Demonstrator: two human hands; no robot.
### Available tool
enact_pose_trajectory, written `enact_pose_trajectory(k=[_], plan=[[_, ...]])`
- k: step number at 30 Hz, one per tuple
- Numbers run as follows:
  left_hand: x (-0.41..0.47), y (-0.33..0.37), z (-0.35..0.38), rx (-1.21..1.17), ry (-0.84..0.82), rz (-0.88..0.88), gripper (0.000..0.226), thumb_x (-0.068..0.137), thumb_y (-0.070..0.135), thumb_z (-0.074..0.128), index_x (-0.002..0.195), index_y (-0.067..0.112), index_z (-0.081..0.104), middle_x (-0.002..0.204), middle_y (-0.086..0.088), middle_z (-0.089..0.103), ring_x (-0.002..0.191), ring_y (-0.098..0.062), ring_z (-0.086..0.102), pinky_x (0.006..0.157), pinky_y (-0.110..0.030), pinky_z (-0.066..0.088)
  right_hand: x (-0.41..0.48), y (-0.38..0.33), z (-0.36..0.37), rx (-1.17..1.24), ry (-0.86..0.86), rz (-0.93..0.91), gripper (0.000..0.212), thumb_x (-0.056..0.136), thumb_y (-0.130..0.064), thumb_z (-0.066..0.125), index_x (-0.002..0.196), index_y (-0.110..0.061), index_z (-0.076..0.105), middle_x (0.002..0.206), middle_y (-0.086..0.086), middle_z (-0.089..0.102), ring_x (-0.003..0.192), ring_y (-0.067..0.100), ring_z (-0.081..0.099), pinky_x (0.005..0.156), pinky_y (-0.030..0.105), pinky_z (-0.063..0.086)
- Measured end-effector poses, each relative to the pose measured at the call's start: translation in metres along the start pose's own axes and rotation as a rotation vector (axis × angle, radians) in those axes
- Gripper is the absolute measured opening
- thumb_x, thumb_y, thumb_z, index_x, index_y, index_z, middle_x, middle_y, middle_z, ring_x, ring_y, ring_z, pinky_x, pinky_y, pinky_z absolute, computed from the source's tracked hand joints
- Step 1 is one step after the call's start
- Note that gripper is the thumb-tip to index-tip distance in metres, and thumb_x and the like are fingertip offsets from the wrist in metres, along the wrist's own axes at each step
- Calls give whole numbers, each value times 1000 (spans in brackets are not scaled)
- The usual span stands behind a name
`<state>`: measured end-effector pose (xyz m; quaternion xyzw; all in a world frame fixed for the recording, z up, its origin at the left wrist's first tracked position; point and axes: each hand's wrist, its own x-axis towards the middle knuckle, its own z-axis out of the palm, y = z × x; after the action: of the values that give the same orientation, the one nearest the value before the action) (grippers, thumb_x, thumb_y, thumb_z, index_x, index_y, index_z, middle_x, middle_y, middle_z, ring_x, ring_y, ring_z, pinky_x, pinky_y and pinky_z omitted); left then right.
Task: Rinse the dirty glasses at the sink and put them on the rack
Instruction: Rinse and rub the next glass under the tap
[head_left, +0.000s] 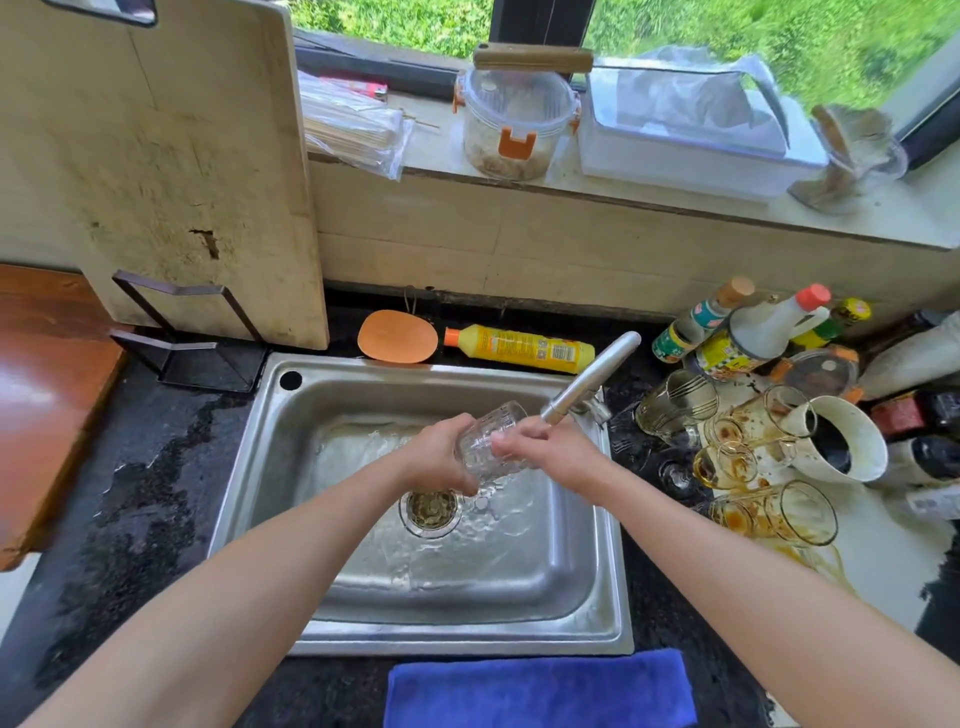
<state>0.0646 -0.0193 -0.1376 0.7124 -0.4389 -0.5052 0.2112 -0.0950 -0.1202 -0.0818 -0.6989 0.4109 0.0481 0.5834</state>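
While water ripples across the steel floor of the sink (415, 636), the person holds one clear glass (488, 441) over the middle of the basin, just under the tap (592, 376), which reaches in from two o'clock. The left hand (436, 457) wraps its fingers round the lower end. The right hand (550, 452) has its fingers curled against the side nearer the spout, so the glass lies tilted between both palms.

To rinse it well, I'd say turn the mouth up into the stream, let it fill, swirl, then tip it out toward the drain (430, 512). The wall looks ribbed or patterned, so a thumb rubbed along the grooves would help. Wet glass is slick, and a firm two-handed hold low over the basin seems wise.

At three o'clock of the sink the dirty glasses (748, 457) are heaped on the counter, thin, gold-rimmed and streaked with brown residue, several on their sides. A soft blue cloth (540, 686) lies at six o'clock. Which fixture serves as the rack I cannot tell.
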Motion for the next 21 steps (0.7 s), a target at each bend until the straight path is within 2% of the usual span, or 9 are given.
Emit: enact_pose_trajectory(k=[3,5,7,9,11,13,15,18,21], plan=[[5,3,-3,-17,-38,-25,74,64,11,83,126,15,43,103,-4,60,92,-22,63,74,-37,57,2,-1,15,-144,10,1,43,91,-60,54,94,-24,77,105,-5,74,98,7,66,89,29,48],[4,4,-2,30,-18,-8,71,64,12,83,123,18,44,105,0,58,94,-22,59,72,-30,51,3,-4,19,-89,-68,38,46,98,-52,48,97,-16,78,102,0,76,97,10,70,85,25,50],[-1,2,7,97,120,34,76,64,16,81,129,23,42,112,0,53,100,-20,55,78,-30,49,3,-13,18,41,-17,81,42,101,-42,48,92,-11,75,92,1,78,88,12,73,81,27,51],[-4,0,24,188,303,87,80,64,18,76,135,26,39,113,-1,48,101,-20,50,81,-33,48,6,-15,24,225,80,195,35,101,-41,50,85,-16,69,82,-2,77,78,13,72,74,30,51],[-4,-2,33,218,402,111,74,64,16,74,130,23,43,109,-1,48,99,-23,49,78,-34,47,7,-15,29,262,67,241,32,100,-42,51,87,-18,68,82,-3,77,80,12,73,69,27,52],[-6,0,27,83,354,85,65,61,12,76,118,22,49,100,3,53,91,-21,53,68,-30,45,5,-11,24,194,12,206,34,100,-42,52,95,-15,72,89,-1,78,87,12,73,72,28,55],[-7,1,17,-53,222,34,61,60,9,80,112,23,51,93,4,58,84,-20,59,63,-30,49,2,-7,12,83,25,119,37,97,-46,56,95,-15,75,93,-1,77,91,12,72,82,33,55],[-6,3,10,-143,111,-12,60,59,11,83,108,25,52,96,-7,65,87,-27,65,73,-44,57,5,0,11,-190,52,34,46,87,-66,54,98,-27,74,100,-2,73,98,15,67,93,39,51],[-6,3,5,-235,61,-45,71,58,8,84,118,26,51,113,-5,64,98,-24,64,86,-47,56,5,0,12,-339,-132,0,45,82,-68,58,99,-31,76,100,-4,75,99,16,69,95,40,53]])
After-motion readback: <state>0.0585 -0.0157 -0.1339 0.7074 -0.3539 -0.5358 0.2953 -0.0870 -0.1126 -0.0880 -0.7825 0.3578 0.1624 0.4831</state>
